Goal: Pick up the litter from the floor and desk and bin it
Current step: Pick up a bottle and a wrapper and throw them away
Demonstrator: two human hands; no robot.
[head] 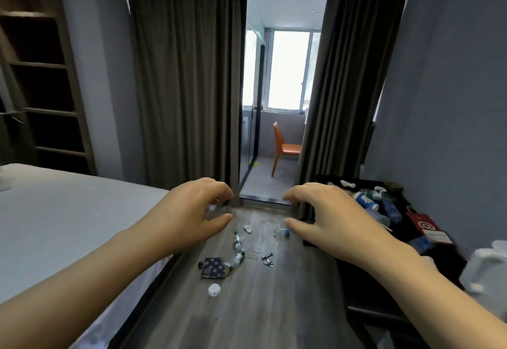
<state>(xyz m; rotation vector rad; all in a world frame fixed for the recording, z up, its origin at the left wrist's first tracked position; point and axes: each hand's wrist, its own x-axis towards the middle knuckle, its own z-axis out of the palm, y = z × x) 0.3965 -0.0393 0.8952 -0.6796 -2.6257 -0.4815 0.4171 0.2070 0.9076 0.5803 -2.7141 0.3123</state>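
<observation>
Litter lies on the grey wood floor [247, 315] ahead of me: a dark blue dotted wrapper [214, 267], a white round lid [214, 290], crushed clear bottles [238, 248], a small foil wrapper [267, 259], a white scrap [248, 228] and a clear bottle with a blue cap [282, 232]. On the dark desk [356, 272] at the right lie blue-labelled bottles [367, 202] and white scraps [348, 183]. My left hand [197, 211] and my right hand [323, 211] are both held out in the air above the floor, fingers loosely curled, holding nothing.
A bed with a white sheet [63, 225] fills the left. Dark curtains [186, 79] frame a doorway to a balcony with an orange chair [284, 147]. A red paper bag [425, 228] and a white container [488, 266] sit on the desk. No bin is in view.
</observation>
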